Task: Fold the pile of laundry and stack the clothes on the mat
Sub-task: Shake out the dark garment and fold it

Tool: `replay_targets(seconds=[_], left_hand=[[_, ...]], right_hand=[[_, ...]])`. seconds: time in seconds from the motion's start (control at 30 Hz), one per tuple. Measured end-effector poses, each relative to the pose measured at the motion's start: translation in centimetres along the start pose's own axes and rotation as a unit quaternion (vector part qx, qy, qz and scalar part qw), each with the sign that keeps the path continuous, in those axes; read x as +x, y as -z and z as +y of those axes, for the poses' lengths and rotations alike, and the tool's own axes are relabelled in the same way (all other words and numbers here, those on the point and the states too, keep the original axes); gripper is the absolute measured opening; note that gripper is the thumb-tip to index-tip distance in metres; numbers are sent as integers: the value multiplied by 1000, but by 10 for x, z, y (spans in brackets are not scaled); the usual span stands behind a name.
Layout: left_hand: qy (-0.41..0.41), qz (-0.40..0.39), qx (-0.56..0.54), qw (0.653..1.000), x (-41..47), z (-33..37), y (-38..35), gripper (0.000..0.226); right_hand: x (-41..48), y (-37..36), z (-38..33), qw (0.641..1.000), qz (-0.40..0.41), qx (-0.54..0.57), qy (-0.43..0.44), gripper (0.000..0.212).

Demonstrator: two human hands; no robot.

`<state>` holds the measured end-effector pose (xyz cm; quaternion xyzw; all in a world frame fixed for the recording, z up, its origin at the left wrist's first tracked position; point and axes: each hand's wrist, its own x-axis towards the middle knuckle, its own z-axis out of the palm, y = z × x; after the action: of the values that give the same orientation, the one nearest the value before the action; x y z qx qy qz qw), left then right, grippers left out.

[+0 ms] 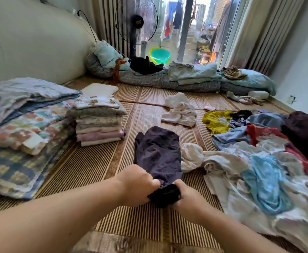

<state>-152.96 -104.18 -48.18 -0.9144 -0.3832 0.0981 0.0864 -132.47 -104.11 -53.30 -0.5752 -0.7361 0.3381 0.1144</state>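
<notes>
nearest the camera, both forearms reach forward over the striped woven mat (94, 179). the left hand (137, 185) and the right hand (187, 197) sit side by side, almost touching, each with its fingers curled tight round the near end of a dark purple garment (158, 152). that near end is bunched into a dark wad between the two fists. the garment lies flat on the mat beyond the hands, its long axis running away from the person toward the far side of the mat, leaning slightly left, with the far end broad and rumpled.

just right of the garment, and touching its edge, a loose pile of laundry (259, 161) spreads toward the mat's right edge: white, pale blue, turquoise, red, yellow and dark pieces, all tangled. a little farther on, near the middle of the mat, a small heap of white clothes (180, 111) lies apart from the pile.

toward the left edge of the mat stands a neat stack of folded clothes (99, 121), in pale pinks, whites and prints. beside it, further left, lie folded patterned blankets (25, 128).

along the far edge of the mat runs a checked mattress (167, 81) with light blue bedding (193, 73) and a dark cloth on it. behind that stand a black fan (136, 24) and a green basin (160, 55) by the glass door.
</notes>
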Motion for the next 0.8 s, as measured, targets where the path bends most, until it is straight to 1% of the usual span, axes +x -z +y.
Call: replay_targets(seconds=[0.03,0.1,0.13,0.17,0.23,0.27,0.33,0.4,0.43,0.5,0.53,0.57,0.6,0.63,0.67,0.7,0.73,0.77,0.8], left_hand=[[1,-15,-10,1000,-4,11,-4,30],[16,-36,-36,999,-9,28,-10,31],[23,-37,-51,998,-10,33,-13,33],[25,-32,-66,997,-13,37,-16,35],[23,-43,-134,990,-20,39,-21,45],[28,-63,-196,978,-24,38,-23,53],[51,-105,-315,942,-29,31,-29,70],[62,-123,-359,923,-31,23,-36,86],[67,-128,-373,916,-31,20,-39,94],[82,-130,-427,891,-31,17,-47,105],[88,-125,-469,870,-32,17,-51,105],[96,-116,-519,842,-33,17,-54,99],[110,-102,-570,808,-34,17,-59,87],[127,-87,-610,777,-34,17,-62,69],[147,-68,-632,758,-32,16,-66,47],[173,-41,-630,756,-28,15,-69,27],[202,-11,-624,755,-25,14,-72,16],[231,18,-625,746,-22,12,-75,15],[262,44,-637,724,-19,11,-78,16]], right_hand=[[-8,-7,5,999,-4,-43,7,31],[-21,-20,15,992,14,-124,29,56],[-25,-24,17,989,20,-140,42,63],[-28,-28,19,988,17,-145,52,63],[-34,-30,22,985,-22,-160,61,58],[-35,-31,24,983,-41,-168,64,56],[-39,-32,25,984,-54,-157,67,54],[-41,-29,23,991,-50,-111,62,49],[-42,-25,21,995,-55,-69,53,44],[-41,-16,18,997,-68,15,38,23],[-40,-10,15,996,-70,38,31,15],[-38,-4,13,995,-74,60,28,15],[-33,3,11,992,-79,95,24,19],[-28,7,9,987,-81,141,17,23],[-22,11,8,978,-79,191,7,26],[-15,13,6,971,-68,229,-5,27],[-6,13,4,965,-51,256,-18,28],[3,12,2,961,-32,274,-32,28],[11,11,0,955,-20,291,-47,28]])
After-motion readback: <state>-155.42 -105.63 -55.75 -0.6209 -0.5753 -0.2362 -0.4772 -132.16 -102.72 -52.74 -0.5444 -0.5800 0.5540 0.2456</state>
